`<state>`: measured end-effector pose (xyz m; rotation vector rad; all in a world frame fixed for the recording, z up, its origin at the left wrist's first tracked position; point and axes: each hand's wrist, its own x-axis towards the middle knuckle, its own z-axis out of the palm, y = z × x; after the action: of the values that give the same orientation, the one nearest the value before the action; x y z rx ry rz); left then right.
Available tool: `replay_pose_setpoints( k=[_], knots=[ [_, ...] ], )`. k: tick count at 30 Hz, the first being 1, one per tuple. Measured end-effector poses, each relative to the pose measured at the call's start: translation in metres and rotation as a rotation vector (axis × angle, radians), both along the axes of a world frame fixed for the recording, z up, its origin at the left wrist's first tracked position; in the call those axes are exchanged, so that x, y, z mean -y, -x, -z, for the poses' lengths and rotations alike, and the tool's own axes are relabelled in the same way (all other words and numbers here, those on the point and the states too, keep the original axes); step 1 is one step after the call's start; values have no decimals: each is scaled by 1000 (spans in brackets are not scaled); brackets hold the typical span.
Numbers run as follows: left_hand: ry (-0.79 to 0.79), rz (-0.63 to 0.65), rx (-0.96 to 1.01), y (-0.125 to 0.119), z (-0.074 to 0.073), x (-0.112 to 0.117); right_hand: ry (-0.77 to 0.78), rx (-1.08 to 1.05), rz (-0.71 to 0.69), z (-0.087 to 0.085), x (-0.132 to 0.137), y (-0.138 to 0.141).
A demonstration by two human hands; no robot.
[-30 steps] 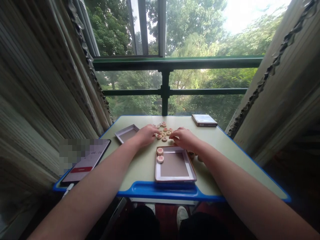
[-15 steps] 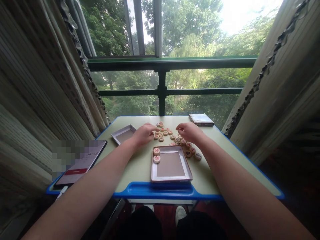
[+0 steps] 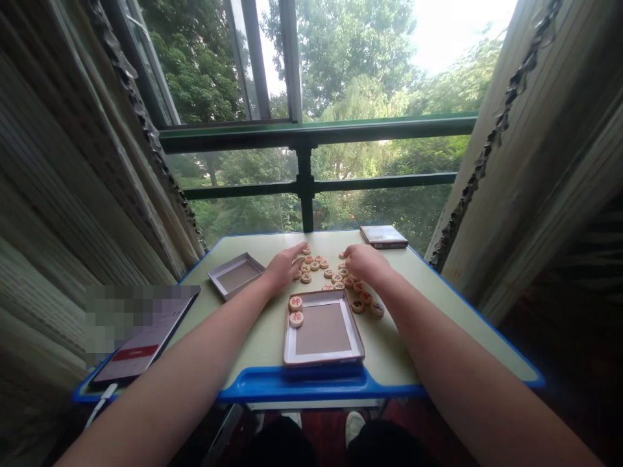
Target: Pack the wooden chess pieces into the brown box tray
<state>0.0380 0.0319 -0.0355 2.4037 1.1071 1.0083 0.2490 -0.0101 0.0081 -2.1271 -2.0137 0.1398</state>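
Observation:
Round wooden Chinese chess pieces [image 3: 315, 266] lie scattered over the middle of the table, marked with red or dark characters. My left hand [image 3: 283, 268] is at the left of this group with its fingers stretched apart; its longest fingertip reaches a piece [image 3: 306, 250] at the back. On the right my right hand [image 3: 366, 263] has its fingers curled together, the tips beside a piece [image 3: 342, 255]. Whether they grip anything is hidden. Nearer me lies a shallow open box [image 3: 324, 358], with two red-marked pieces [image 3: 296, 311] along its left side.
A second shallow tray, like a lid [image 3: 237, 275], lies left of my left hand. A phone [image 3: 141, 350] with a white cable [image 3: 101, 402] rests at the left edge. A flat case [image 3: 384, 236] sits at the back right. Curtains [image 3: 491, 194] flank the window.
The view has shifted slightly. My left hand's fingers have spread and reached toward the back piece. My right hand has curled closer, its fingertips now by a piece at the back.

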Motion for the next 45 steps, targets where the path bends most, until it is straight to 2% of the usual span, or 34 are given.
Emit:
replay_pose_setpoints(
  k=[3, 5, 10, 14, 17, 21, 28, 33, 36, 42, 45],
  knots=[
    [104, 9, -31, -5, 6, -4, -1, -8, -56, 3, -2, 2],
    [96, 7, -95, -8, 9, -6, -13, -12, -102, 5, -3, 2],
    [14, 16, -260, -10, 8, -2, -85, -11, -182, 7, -5, 0],
    [-61, 28, -217, -10, 5, 3, -215, 38, -402, 18, -7, 6],
    [-173, -8, -257, -9, 5, 3, -186, 81, -525, 27, -9, 14],
    [-197, -16, -342, -8, 3, 2, -109, 94, -493, 29, -11, 19],
    [-153, -62, -270, -4, 1, 4, -240, 186, -511, 27, -14, 17],
    [-123, 23, -297, -3, 5, 1, -204, 180, -435, 27, -17, 19],
    [-87, 45, -312, -3, 3, 2, -198, 164, -415, 26, -17, 19],
    [-63, -9, -215, -2, -3, 7, -181, 113, -363, 25, -17, 18],
    [-50, -33, -78, -3, -4, 9, -169, 42, -326, 24, -18, 18]
  ],
)
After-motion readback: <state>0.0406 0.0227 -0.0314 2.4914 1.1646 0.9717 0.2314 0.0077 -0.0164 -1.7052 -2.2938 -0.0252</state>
